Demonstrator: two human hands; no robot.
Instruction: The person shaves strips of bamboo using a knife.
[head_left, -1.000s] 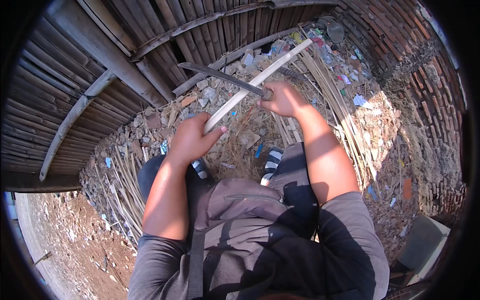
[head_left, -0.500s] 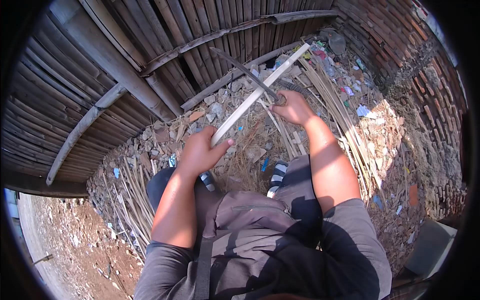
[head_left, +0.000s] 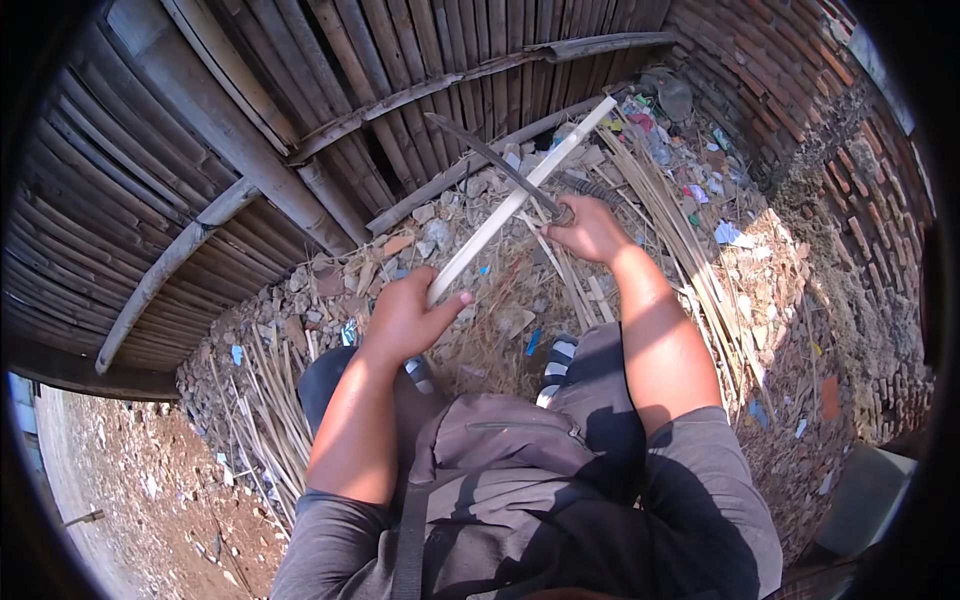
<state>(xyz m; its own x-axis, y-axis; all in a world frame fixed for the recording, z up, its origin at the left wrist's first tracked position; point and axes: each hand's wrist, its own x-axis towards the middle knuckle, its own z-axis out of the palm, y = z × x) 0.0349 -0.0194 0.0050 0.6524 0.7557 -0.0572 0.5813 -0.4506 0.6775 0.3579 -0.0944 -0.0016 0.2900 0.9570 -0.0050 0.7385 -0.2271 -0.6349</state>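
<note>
Presently, a pale strip [head_left: 498,227] is held up slantwise above the littered ground [head_left: 490,345], in front of the knees, with its far end pointed away towards the slatted wall [head_left: 480,90]. Its near end is grasped by the left hand [head_left: 405,318] between thumb and forefinger; the remaining fingers are largely hidden, and their closure cannot be confirmed. The fingers of the right hand [head_left: 590,230] are clenched about the handle of a long dark blade [head_left: 495,160], by which the strip is crossed near mid-length. Whether contact is made cannot be told.

The strip is judged to be light and fairly stiff, of wood or bamboo, with some spring expected towards its unsupported far end. Splintery edges should be presumed, and slipping is considered possible if it is pinched loosely. A firm hold at the near end, well apart from the blade, is deemed suitable. The blade is judged rigid and the heavier of the two; it should be gripped by its handle only.
</note>
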